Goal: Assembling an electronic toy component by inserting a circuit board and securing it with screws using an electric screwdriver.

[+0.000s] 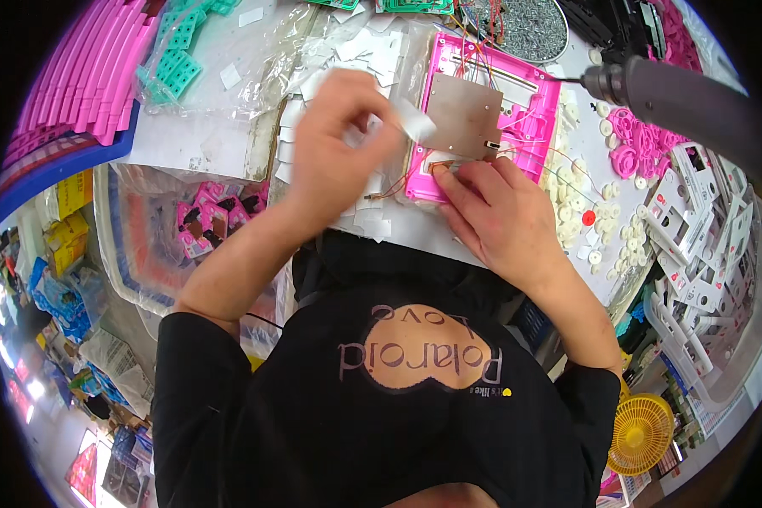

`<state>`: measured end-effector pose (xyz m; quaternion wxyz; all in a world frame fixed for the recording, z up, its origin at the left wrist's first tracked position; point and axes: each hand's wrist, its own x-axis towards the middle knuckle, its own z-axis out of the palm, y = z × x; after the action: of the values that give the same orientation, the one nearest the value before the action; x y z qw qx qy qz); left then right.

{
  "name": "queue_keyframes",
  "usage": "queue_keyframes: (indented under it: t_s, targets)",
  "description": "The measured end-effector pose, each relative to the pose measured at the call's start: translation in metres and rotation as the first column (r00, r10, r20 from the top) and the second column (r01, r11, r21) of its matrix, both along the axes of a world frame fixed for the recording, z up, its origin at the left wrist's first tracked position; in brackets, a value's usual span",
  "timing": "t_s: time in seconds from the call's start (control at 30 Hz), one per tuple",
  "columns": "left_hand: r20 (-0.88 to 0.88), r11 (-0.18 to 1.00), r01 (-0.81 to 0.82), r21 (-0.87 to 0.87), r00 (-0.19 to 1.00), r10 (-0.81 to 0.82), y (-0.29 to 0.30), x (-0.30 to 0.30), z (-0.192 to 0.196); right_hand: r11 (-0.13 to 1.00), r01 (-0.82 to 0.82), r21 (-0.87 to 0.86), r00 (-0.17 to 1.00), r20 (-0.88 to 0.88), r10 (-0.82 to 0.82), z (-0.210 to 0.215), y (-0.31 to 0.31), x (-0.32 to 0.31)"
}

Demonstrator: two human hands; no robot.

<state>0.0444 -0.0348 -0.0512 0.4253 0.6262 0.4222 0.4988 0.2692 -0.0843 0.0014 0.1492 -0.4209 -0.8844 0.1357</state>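
Observation:
A pink plastic housing (529,161) lies on the work table in front of me, with a flat grey-brown metal plate (464,114) and thin coloured wires in it. My right hand (508,212) bends over the housing's near edge, fingers pressed together just below the plate. Whatever is under those fingertips is mostly hidden; a bit of orange-brown shows beside them. To the left, my left hand (347,140) is raised and smeared by motion. Between its thumb and finger it pinches a small white sticker-like piece (416,121), close to the housing's left side.
White pieces (360,55) lie loosely piled left of the housing. Off-white discs (567,190) and pink rings (639,140) are scattered on the right. A dark tool arm (686,97) juts in from the right. Stacked pink shells (85,63) stand far left, a round tray (533,30) behind.

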Motion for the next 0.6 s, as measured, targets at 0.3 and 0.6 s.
queue_keyframes:
  t_s: [0.3, 0.6]
  targets:
    - [-0.52, 0.95, 0.312, -0.012, 0.809, -0.273, -0.033, -0.022, 0.028, 0.998, 0.042, 0.044, 0.996, -0.078, -0.038, -0.008, 0.0, -0.001]
    - [0.016, 0.921, 0.168, -0.352, 0.985, -0.174, -0.004, -0.007, 0.04, 0.992, 0.058, -0.113, 0.994, 0.096, -0.047, 0.01, -0.004, -0.008]
